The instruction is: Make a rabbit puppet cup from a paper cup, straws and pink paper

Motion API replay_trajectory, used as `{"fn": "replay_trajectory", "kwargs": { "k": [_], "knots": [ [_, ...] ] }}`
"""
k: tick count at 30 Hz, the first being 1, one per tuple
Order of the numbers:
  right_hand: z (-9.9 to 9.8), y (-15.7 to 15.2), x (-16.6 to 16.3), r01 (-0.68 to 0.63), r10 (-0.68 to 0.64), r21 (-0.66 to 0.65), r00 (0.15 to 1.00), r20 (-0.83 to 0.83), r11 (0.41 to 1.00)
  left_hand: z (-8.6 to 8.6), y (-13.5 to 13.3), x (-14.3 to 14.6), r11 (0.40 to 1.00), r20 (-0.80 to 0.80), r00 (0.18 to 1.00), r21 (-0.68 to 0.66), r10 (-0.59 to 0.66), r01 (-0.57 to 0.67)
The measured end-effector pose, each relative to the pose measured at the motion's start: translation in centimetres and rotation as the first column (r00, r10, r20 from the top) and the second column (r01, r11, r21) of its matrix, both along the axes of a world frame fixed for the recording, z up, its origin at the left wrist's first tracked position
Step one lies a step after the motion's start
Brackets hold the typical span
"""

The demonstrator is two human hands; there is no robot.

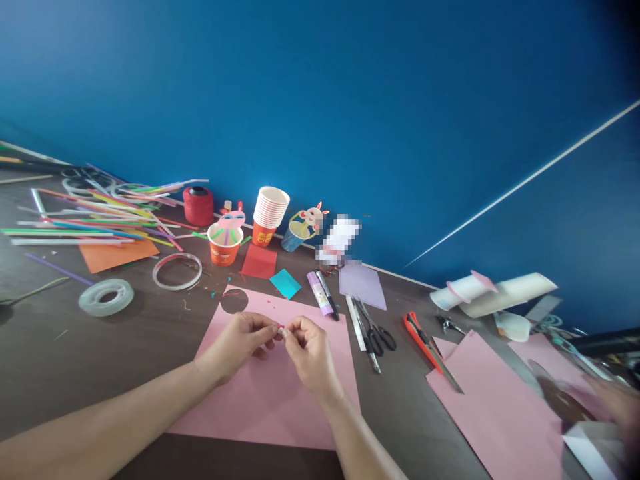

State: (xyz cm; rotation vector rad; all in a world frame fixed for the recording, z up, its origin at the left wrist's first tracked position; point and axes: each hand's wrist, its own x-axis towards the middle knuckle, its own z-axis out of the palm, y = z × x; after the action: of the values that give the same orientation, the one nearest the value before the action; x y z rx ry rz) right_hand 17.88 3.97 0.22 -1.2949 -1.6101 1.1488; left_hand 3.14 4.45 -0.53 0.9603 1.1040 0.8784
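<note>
Over a pink sheet of paper [280,407], my left hand [245,341] and my right hand [311,352] meet fingertip to fingertip. Both are closed in a pinch on a tiny red and whitish piece [281,329], too small to name. The sheet has a round hole cut near its top left corner. Just beyond my hands lie a teal paper square [285,284], a red paper square [259,261] and small paper scraps. A purple glue stick [319,293] and a black pen [327,295] rest on the sheet's far right edge.
Scissors [375,330] and an orange utility knife [430,347] lie to the right, by more pink paper [500,400]. A blurred hand of another person [617,407] shows at far right. Left are straws [100,220], a tape roll [106,297] and paper cups [270,213].
</note>
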Motion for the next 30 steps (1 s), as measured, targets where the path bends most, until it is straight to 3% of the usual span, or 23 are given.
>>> {"fn": "replay_trajectory", "kwargs": {
  "k": [23,30],
  "knots": [
    [0.17,-0.12,-0.14,-0.010,0.012,-0.031,0.999,0.053,0.999,-0.45,-0.10,-0.08,0.978,-0.168,0.985,0.195,-0.046,0.079],
    [0.06,-0.13,-0.10,-0.013,0.015,-0.039,0.998,0.062,0.999,-0.57,-0.10,-0.12,0.979,-0.158,0.986,0.190,-0.048,0.078]
  ]
}}
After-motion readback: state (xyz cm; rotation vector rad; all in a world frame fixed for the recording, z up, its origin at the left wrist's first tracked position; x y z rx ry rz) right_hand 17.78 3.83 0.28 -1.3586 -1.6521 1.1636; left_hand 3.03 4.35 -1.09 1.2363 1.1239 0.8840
